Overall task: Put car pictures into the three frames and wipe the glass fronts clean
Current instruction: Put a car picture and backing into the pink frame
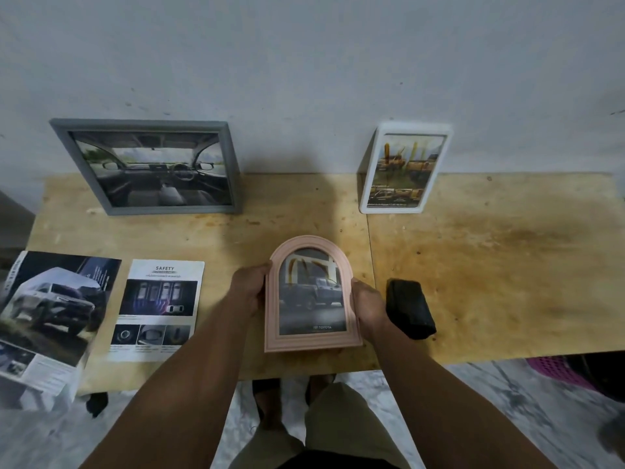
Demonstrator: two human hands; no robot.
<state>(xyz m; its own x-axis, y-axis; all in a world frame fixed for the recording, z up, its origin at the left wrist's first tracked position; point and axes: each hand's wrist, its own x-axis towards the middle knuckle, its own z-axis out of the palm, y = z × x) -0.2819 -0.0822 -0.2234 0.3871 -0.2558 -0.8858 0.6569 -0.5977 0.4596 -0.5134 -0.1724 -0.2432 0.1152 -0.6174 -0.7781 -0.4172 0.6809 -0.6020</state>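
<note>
**Pink arched frame held in both hands above the table's near edge**

Pink arched frame [310, 296] gripped at its two sides: left hand [248, 290] curled round the left edge, right hand [368, 308] curled round the right edge. Filled with a picture of a dark pickup, glass front facing up toward the camera. Grey frame [148, 167] with a car-interior picture propped against the wall [304, 62] at rear left; white frame [404, 169] with yellow vehicles propped at rear right. Black cloth [410, 308] folded on the wooden table [490, 258], just beside the right hand. Safety leaflet [157, 309] and car brochure [47, 319] lying flat at left.
</note>
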